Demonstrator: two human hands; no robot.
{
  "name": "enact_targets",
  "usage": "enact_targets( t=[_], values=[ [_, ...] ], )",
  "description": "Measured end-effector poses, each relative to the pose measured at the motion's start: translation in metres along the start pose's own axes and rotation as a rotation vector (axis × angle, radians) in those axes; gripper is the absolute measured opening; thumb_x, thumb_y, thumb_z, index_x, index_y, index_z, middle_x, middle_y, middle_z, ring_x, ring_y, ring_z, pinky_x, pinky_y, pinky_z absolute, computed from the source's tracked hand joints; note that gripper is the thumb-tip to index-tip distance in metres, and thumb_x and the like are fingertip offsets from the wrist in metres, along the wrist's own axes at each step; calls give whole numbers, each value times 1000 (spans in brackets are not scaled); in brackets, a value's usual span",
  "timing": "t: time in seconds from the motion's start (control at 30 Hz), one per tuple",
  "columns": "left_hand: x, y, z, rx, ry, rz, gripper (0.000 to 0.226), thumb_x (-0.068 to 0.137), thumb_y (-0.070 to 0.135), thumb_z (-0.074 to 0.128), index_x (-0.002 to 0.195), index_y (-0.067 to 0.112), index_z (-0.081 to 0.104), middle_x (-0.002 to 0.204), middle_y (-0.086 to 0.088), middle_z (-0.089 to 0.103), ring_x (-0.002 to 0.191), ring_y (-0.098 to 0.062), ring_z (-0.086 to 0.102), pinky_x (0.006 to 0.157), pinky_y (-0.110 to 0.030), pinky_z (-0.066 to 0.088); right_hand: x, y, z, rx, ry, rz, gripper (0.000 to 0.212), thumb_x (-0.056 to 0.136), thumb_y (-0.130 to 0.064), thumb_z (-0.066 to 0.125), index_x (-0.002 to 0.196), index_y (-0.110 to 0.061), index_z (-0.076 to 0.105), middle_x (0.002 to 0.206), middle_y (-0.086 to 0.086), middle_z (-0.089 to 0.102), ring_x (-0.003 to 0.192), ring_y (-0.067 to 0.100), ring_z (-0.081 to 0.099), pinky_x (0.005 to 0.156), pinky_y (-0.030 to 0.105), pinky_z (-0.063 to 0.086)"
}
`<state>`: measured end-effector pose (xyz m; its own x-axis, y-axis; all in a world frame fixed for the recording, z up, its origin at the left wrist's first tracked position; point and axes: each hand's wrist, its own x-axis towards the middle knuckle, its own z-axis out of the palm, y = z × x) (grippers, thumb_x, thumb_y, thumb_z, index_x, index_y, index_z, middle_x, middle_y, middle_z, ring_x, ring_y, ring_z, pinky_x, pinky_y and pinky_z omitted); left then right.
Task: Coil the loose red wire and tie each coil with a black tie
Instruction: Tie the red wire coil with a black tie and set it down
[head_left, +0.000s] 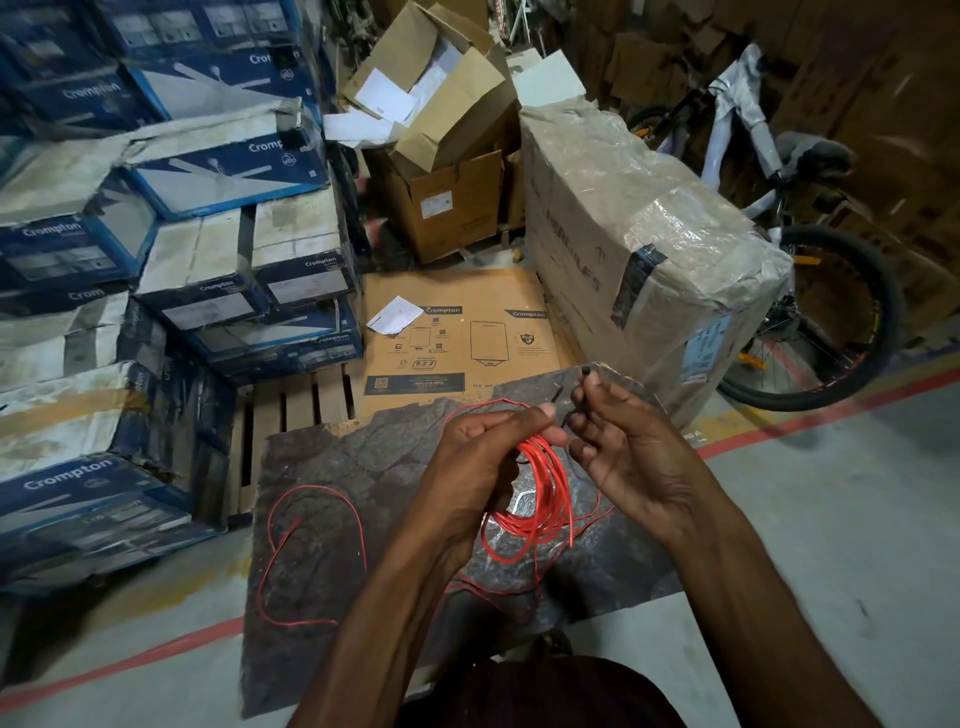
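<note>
A person's left grip is hovering above the middle of the dark tabletop, clenching around the upper side of the red wire coil, thumb and fingers closing over the bundled loops. The rest of the coil is hanging below that grip, over the tabletop's middle. The right grip is hovering over the tabletop's far right part, pinching one end of the black tie between thumb and forefinger, its other fingers curling loosely. The tie is running down from that pinch towards the top of the coil; whether it is already passing round the loops cannot be told.

The loose red wire is lying in wide, slack bends on the tabletop's left half. A flat brown carton is lying just past the tabletop's far edge, blue-and-white boxes are standing stacked to the tabletop's left, and a plastic-wrapped carton with a bicycle behind it is standing beyond its far right corner.
</note>
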<state>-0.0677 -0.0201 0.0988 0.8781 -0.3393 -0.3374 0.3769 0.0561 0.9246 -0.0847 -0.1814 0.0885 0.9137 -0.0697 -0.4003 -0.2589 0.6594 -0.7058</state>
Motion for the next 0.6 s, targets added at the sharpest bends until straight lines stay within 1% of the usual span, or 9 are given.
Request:
enact_targets(
  t=[0.07, 0.17, 0.2, 0.27, 0.3, 0.37, 0.47, 0.53, 0.6],
  values=[
    [0, 1, 0, -10, 10, -10, 29, 81, 43, 74, 73, 15, 79, 58, -6, 42, 47, -12, 26, 49, -29, 14, 1, -1, 2, -4, -9, -13, 10, 85, -21, 69, 94, -18, 67, 82, -4, 64, 67, 6, 58, 53, 18, 41],
    [0, 3, 0, -24, 15, -18, 30, 82, 43, 72, 72, 15, 77, 48, 1, 34, 44, -11, 22, 52, -33, 10, 2, -3, 2, 27, -25, -14, 11, 86, -20, 69, 94, -15, 65, 83, -2, 63, 67, 6, 57, 52, 16, 44],
    [0, 3, -1, -34, 12, -20, 30, 83, 42, 71, 70, 15, 76, 45, 4, 32, 42, -10, 21, 51, -32, 10, 2, -4, 2, 33, -25, -15, 11, 86, -20, 69, 94, -14, 64, 83, -1, 63, 66, 6, 58, 52, 16, 45],
    [1, 4, -2, -73, -2, -22, 30, 82, 40, 70, 68, 15, 75, 41, 7, 29, 38, -8, 18, 46, -24, 9, 2, -5, 2, 18, -20, -30, 11, 85, -20, 69, 93, -14, 65, 82, -1, 65, 65, 5, 61, 50, 15, 46],
    [1, 4, -3, -97, -7, -22, 30, 81, 40, 70, 67, 15, 74, 41, 7, 28, 36, -7, 17, 43, -20, 10, 3, -5, 2, -6, -22, -41, 11, 85, -21, 69, 93, -14, 65, 82, -2, 66, 66, 5, 63, 50, 14, 47],
    [1, 5, -5, -130, -3, -22, 30, 79, 41, 70, 65, 15, 73, 41, 6, 27, 35, -6, 18, 39, -15, 13, 3, -7, 4, -69, -37, -58, 13, 87, -26, 66, 91, -14, 65, 81, -3, 69, 68, 5, 66, 51, 14, 49],
    [1, 6, -6, -136, -1, -24, 29, 77, 42, 71, 64, 15, 72, 42, 5, 27, 35, -6, 18, 39, -16, 13, 3, -7, 6, -113, -61, -63, 17, 90, -32, 61, 88, -15, 60, 75, -4, 67, 64, 6, 64, 53, 16, 50],
    [0, 7, -6, -122, -6, -21, 30, 77, 42, 71, 65, 15, 73, 45, 2, 23, 36, -7, 17, 40, -17, 12, 4, -5, 7, -127, -88, -73, 18, 93, -34, 58, 88, -16, 56, 69, -4, 62, 64, 9, 60, 55, 17, 50],
    [-1, 9, -7, -105, -12, -13, 30, 79, 42, 71, 66, 15, 73, 48, 0, 21, 38, -8, 16, 41, -19, 11, 5, -3, 8, -116, -110, -94, 19, 94, -34, 56, 89, -16, 53, 67, -5, 57, 65, 10, 60, 58, 18, 52]
  ],
)
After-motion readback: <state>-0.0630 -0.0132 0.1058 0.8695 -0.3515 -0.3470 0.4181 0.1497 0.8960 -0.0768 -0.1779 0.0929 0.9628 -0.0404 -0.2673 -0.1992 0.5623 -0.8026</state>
